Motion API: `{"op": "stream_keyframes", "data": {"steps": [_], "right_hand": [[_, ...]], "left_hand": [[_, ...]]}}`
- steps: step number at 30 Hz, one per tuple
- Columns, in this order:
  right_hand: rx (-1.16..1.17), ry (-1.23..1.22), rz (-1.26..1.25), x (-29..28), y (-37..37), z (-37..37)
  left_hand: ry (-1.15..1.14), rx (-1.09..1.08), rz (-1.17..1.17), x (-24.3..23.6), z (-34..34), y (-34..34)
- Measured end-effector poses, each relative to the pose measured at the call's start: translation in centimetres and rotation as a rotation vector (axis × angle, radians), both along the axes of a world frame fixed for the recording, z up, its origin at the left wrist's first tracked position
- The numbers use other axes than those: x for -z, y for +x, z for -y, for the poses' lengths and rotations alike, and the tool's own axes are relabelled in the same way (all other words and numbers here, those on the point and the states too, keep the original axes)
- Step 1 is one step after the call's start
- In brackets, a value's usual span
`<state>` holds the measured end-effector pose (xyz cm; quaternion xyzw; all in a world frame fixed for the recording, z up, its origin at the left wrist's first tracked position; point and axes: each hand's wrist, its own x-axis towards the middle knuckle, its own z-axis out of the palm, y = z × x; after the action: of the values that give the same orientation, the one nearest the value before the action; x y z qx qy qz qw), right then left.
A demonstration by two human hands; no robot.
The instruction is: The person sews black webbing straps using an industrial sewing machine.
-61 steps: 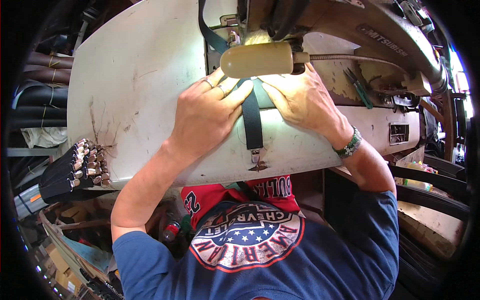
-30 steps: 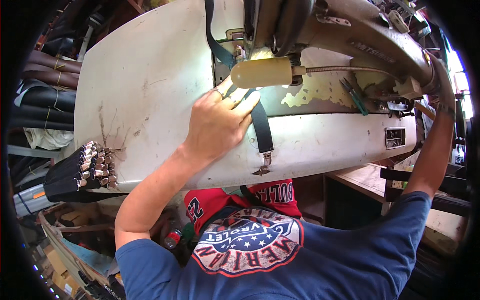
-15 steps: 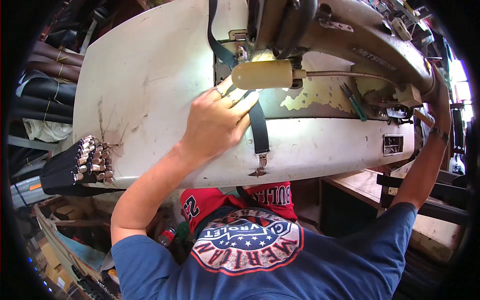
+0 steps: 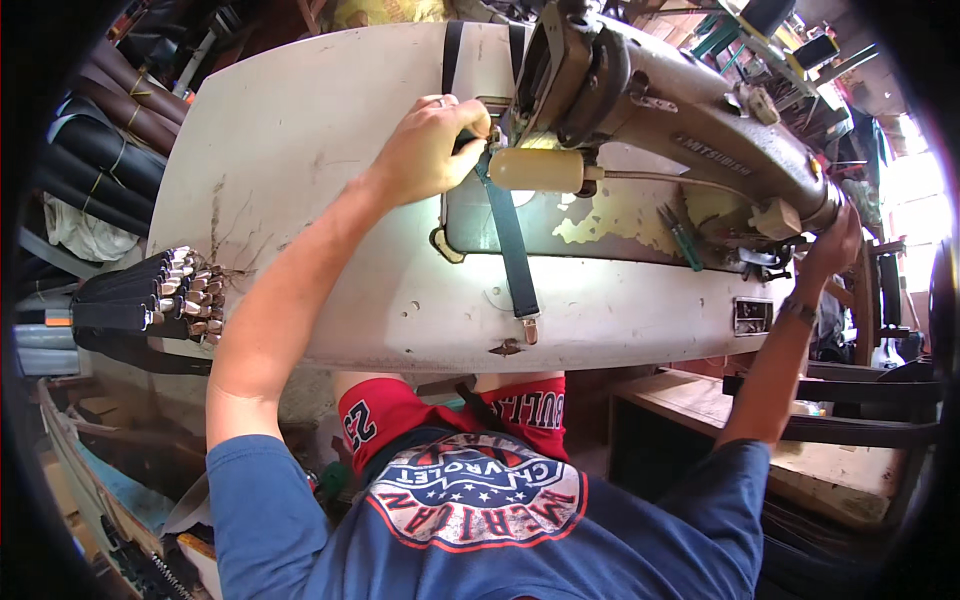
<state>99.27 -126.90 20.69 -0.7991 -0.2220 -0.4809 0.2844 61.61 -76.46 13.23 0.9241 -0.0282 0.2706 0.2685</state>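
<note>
My left hand (image 4: pixel 432 152) is pinched beside the sewing machine's (image 4: pixel 690 110) needle area; what lies between the fingertips is hidden. Just below these fingers, a dark elastic strap (image 4: pixel 508 235) runs toward me and ends in a metal clip (image 4: pixel 531 328). Two more lengths of dark strap stretch away on the far side, one of them passing behind my left hand. A cream-coloured lamp (image 4: pixel 538 170) partly covers the sewing spot. At the machine's right end, my right hand (image 4: pixel 838 245) is closed round the handwheel (image 4: pixel 829 205).
Thread snips (image 4: pixel 680 237) with green handles lie on the machine bed. A bundle of black straps with metal clips (image 4: pixel 165 298) hangs over the left table edge. Rolls of dark material (image 4: pixel 110 160) are stacked farther left. A wooden surface (image 4: pixel 690 395) stands below right.
My left hand has lifted off the strap and pinches by the needle area. The clip end now lies farther from the table's front edge. My right hand stays at the handwheel. The view has shifted.
</note>
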Motion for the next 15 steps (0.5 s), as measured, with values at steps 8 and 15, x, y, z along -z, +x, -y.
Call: {"op": "stream_keyframes", "data": {"steps": [8, 15], "right_hand": [[-0.801, -0.401, -0.255, 1.6, -28.3, -17.6], [-0.769, -0.886, -0.643, 3.5, -25.6, -26.4]], "left_hand": [[0.177, -0.144, -0.076, -0.7, 2.2, -2.5], [0.167, -0.219, -0.188, -0.1, 4.5, -4.0]]}}
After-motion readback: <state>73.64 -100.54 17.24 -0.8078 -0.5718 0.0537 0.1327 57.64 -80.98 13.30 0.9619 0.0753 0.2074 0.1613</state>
